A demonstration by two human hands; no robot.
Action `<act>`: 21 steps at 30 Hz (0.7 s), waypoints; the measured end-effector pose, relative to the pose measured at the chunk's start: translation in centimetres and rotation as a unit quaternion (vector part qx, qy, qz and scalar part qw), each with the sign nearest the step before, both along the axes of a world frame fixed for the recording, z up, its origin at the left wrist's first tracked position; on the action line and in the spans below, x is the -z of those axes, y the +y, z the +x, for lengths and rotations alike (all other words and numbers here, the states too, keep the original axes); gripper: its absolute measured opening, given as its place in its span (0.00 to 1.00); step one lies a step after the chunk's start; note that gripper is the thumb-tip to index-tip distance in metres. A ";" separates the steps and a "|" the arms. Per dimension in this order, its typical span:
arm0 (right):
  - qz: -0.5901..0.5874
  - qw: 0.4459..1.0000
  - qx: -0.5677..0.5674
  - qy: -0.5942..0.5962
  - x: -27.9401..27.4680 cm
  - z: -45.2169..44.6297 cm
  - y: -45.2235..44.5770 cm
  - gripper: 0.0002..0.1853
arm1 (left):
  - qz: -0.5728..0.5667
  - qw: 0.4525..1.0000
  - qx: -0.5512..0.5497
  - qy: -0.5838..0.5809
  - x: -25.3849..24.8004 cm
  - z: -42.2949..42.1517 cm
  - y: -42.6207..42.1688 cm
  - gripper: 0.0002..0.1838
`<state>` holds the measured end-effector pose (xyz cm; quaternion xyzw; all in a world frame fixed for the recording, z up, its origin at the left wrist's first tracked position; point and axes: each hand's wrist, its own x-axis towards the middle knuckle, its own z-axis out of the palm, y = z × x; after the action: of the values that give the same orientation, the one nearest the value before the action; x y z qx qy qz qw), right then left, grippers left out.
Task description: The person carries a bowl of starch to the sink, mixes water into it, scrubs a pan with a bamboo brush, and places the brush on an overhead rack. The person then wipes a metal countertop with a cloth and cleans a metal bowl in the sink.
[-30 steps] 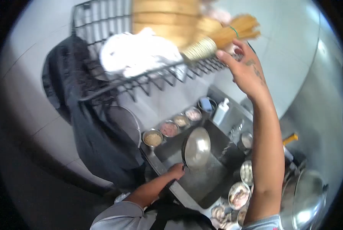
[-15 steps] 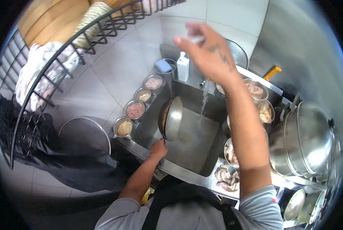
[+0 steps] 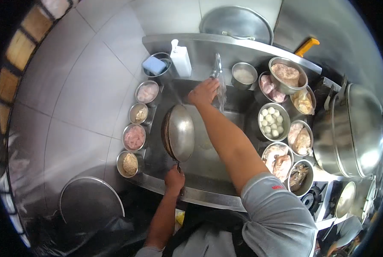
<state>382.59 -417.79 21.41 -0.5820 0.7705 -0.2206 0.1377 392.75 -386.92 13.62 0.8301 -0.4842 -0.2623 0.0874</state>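
My left hand (image 3: 174, 180) grips the dark handle of a rounded frying pan (image 3: 182, 133). The pan is tilted on its side inside the metal sink (image 3: 204, 165), with one shiny side and one brown, stained side. Over the back of the sink reaches my right hand (image 3: 203, 91), back upward, fingers extended beside the tap (image 3: 217, 68). Water (image 3: 222, 96) runs down right by it. Whether the fingertips touch the tap I cannot tell.
Along the left edge stand small metal cups, including one of pink meat (image 3: 134, 137). A soap bottle (image 3: 181, 60) and blue sponge (image 3: 154, 65) are behind. Bowls of meat and white balls (image 3: 272, 122) line the right, beside a large steamer pot (image 3: 354, 128).
My right hand has come down from high above the sink to the tap. The left hand keeps its hold on the pan. The view has tilted and shifted.
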 end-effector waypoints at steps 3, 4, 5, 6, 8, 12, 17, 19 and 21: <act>0.046 0.997 0.027 0.056 2.7 -0.2 -2.8 0.42 | 0.051 0.999 0.016 -0.004 -0.7 0.2 -0.3 0.21; 0.064 0.993 0.028 0.099 3.5 0.4 -3.2 0.41 | 0.058 0.998 0.011 -0.006 -0.9 0.2 -0.1 0.21; 0.082 0.988 0.057 0.116 3.4 1.2 -3.7 0.44 | 0.028 1.000 0.010 -0.009 -1.0 0.0 -0.1 0.19; 0.085 0.988 0.052 0.114 3.4 1.6 -3.9 0.44 | -0.004 1.000 0.010 -0.012 -1.1 0.1 0.0 0.18; 0.075 0.988 -0.033 -0.130 2.9 1.2 -4.5 0.51 | 0.003 1.000 0.002 -0.010 -0.6 0.4 0.0 0.16; 0.023 0.958 -0.080 -0.275 4.8 0.4 -6.1 0.45 | 0.031 0.999 -0.013 -0.005 -0.6 -0.1 0.0 0.14; 0.109 0.825 -0.404 -0.380 -2.6 -3.4 12.7 0.32 | 0.020 0.992 0.052 -0.109 -1.4 -1.5 0.0 0.17; 0.184 0.761 -0.521 -0.339 -6.6 -8.8 19.5 0.28 | -0.026 0.987 0.101 -0.121 2.7 2.7 1.1 0.20; 0.060 0.773 -0.526 -0.350 -2.6 -10.8 24.7 0.30 | -0.133 0.979 0.151 -0.026 -0.8 -0.1 1.3 0.22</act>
<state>371.75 -393.05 23.99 -0.7697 0.2540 -0.2553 0.5271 392.65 -385.57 14.45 0.7353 -0.6363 -0.1839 0.1438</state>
